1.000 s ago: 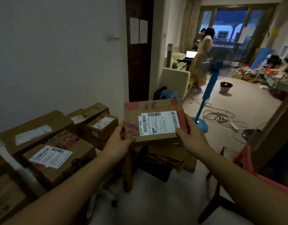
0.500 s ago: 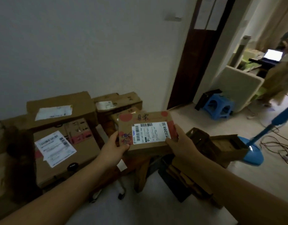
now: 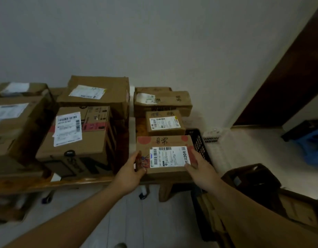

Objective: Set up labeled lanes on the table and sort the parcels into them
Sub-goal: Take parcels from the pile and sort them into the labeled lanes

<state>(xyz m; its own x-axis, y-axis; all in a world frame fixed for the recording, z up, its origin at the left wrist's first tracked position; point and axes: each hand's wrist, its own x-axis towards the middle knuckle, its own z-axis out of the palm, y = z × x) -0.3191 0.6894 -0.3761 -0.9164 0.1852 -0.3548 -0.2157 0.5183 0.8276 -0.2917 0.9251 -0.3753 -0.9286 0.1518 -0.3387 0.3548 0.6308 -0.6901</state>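
At the near right corner of a wooden table [image 3: 68, 184] set against a pale wall, a person holds a flat cardboard parcel [image 3: 172, 140] between both hands. The left hand [image 3: 134, 170] grips the parcel's left edge, thumb lying on top beside red and blue scribbles. The right hand [image 3: 197, 167] grips the right edge, thumb pressing the corner of a white shipping label [image 3: 169, 156] with barcodes. Handwritten characters and red round marks run along the parcel's far edge. Whether its underside rests on the tabletop or hangs just above it cannot be told. Just behind it lies a smaller labeled parcel [image 3: 164, 122], and behind that a longer box [image 3: 165, 102] near the wall. A pale strip [image 3: 131, 122] runs front to back along the tabletop, just left of these three. On the other side of the strip sits a large box [image 3: 93, 140] with a white label, a bigger carton [image 3: 100, 102] behind it, and more cartons [image 3: 15, 126] farther left. A black slotted crate [image 3: 199, 144] stands just right of the held parcel.
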